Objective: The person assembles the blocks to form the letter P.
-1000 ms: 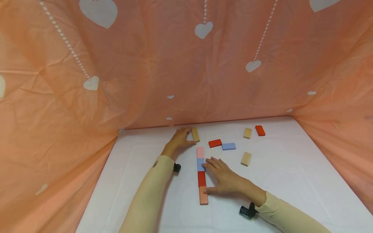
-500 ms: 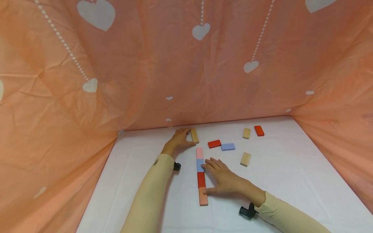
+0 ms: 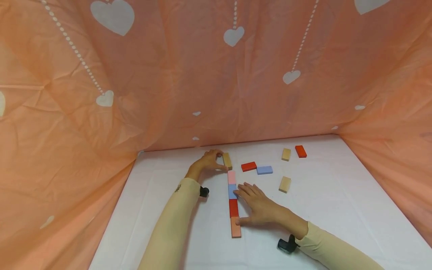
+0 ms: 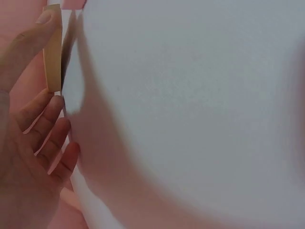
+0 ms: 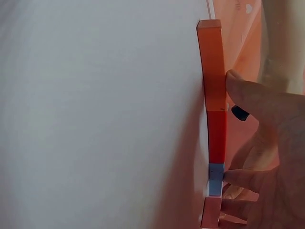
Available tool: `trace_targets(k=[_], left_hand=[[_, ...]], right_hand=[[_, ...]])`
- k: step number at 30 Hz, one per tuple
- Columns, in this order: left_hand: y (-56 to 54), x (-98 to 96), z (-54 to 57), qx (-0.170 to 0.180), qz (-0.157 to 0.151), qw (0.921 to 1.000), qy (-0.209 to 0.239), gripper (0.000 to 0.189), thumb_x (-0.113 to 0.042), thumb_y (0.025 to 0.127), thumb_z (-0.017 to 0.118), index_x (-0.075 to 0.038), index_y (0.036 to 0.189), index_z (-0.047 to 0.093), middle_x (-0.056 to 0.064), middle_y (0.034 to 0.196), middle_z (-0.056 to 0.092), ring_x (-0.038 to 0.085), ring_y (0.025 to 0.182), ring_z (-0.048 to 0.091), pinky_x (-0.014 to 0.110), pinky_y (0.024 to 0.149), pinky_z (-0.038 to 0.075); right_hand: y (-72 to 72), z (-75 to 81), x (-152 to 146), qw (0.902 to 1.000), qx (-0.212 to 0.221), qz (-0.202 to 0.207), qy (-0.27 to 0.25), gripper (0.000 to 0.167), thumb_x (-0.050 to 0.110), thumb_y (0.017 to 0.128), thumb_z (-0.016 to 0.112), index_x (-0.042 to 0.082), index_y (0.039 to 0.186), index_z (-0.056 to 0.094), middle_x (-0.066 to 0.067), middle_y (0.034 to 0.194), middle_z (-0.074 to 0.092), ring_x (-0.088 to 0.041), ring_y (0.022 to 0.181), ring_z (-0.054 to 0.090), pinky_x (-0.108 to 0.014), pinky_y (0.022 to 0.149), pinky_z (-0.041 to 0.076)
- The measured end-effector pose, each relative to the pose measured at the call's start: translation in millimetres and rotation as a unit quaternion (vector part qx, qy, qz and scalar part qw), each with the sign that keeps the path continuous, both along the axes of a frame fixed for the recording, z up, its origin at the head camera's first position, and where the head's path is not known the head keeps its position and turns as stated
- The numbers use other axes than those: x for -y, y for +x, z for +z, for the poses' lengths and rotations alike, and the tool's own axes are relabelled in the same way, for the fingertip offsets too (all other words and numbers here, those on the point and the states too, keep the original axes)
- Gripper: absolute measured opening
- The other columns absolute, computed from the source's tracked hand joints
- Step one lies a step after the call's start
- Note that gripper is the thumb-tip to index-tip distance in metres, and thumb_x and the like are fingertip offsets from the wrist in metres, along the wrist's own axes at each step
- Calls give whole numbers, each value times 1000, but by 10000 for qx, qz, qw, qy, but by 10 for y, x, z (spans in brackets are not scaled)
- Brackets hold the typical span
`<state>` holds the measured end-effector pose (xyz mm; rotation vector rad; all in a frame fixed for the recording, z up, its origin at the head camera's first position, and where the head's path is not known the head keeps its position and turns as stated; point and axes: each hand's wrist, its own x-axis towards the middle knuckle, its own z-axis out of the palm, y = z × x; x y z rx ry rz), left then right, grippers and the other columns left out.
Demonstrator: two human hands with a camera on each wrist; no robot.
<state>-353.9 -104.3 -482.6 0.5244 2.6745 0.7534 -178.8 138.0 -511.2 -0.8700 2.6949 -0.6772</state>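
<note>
Grips with left hand (image 3: 206,162) a pale wood-coloured flat rectangular block (image 3: 227,161), just beyond the far end of a pale pink flat rectangular block (image 3: 231,177); cannot tell if touching it or slightly apart. Pinches by the two short ends, between thumb and forefinger, probably for controlling the angle, being tilted a little out of line with the pink block. Shows, nearer than the pink block, a light blue rectangular block (image 3: 231,190), a red rectangular block (image 3: 233,208) and an orange rectangular block (image 3: 235,228), all set end to end, seemingly for straightness. Rests right hand (image 3: 259,208) to the right of and nearer than the pink block, half spread, grasping nothing, with thumb touching the orange block and fingertip touching the blue one, probably for steadying the line. Shows also, right of the pink block, a loose red rectangular block (image 3: 249,166) and a loose blue rectangular block (image 3: 264,170).
</note>
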Motion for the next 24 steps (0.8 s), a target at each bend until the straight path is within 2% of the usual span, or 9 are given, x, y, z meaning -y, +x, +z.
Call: trace_targets(k=[6, 18, 24], left_hand=[[18, -42, 49, 62, -118, 9997, -185, 82, -44, 90, 87, -12, 156, 51, 10, 150, 56, 33, 145, 45, 55, 122, 39], [-1, -112, 49, -41, -366, 9978, -557, 83, -43, 90, 87, -14, 158, 50, 12, 163, 46, 37, 150, 40, 59, 124, 35], [22, -118, 66, 70, -301, 9981, -524, 82, -44, 89, 86, -18, 158, 51, 12, 166, 44, 37, 153, 37, 64, 123, 34]], right_hand=[[6, 7, -2, 10000, 0, 3, 20, 101, 64, 88, 80, 12, 165, 40, -15, 174, 30, -41, 162, 21, -62, 131, 15], [-10, -11, -8, 10000, -66, 32, 48, 102, 66, 87, 79, 12, 164, 41, -16, 174, 31, -41, 162, 22, -62, 131, 15], [-15, -11, -9, 10000, -41, 19, 53, 102, 67, 87, 79, 13, 165, 41, -15, 174, 31, -41, 162, 22, -62, 131, 15]])
